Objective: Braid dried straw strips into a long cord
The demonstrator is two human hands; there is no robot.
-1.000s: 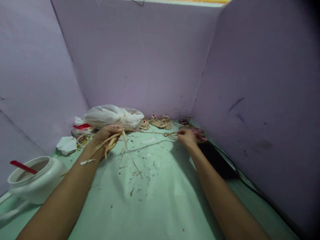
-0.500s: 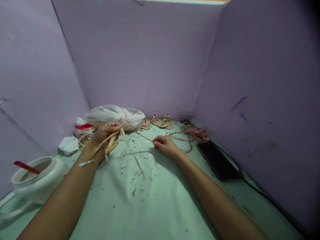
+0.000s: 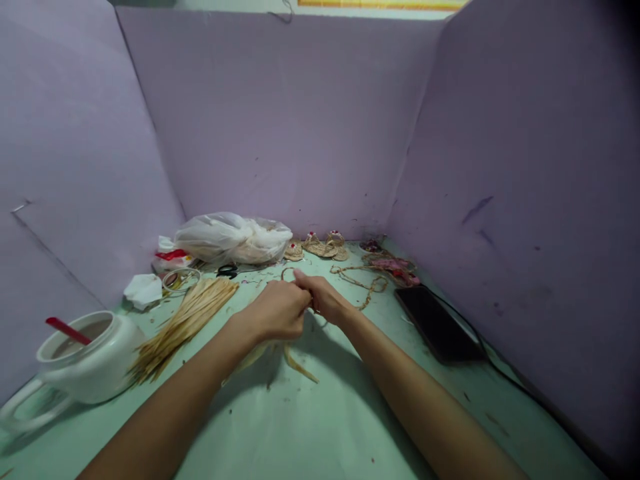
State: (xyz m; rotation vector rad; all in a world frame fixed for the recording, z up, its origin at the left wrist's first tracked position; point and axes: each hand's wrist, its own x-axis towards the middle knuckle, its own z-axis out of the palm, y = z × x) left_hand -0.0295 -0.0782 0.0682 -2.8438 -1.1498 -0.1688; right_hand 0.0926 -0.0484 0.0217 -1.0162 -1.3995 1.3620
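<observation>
My left hand [image 3: 284, 309] is closed, back upward, at the middle of the table. Pale dried fibre strips [image 3: 300, 368] hang out beneath it. Against it presses my right hand [image 3: 326, 297], also closed, with its thumb on top. A thin twisted fibre cord [image 3: 284, 272] loops up just behind the hands; where it runs between the fingers is hidden. Left of my left hand lies a bundle of dried fibre strips [image 3: 193, 320]. A longer length of twisted cord [image 3: 373, 288] lies on the table beyond my right hand.
A white pot [image 3: 95, 373] with a red stick stands left. Behind are a plastic bag [image 3: 230, 239], scissors [image 3: 227, 271], a tape roll [image 3: 181, 280] and small woven slippers [image 3: 325, 247]. A phone [image 3: 437, 325] with a cable lies right. Purple panels [image 3: 280, 120] enclose the table.
My left hand has moved right and nearer, meeting my right hand. The cord stretched between them is now mostly hidden. The strip bundle and scissors have come into view.
</observation>
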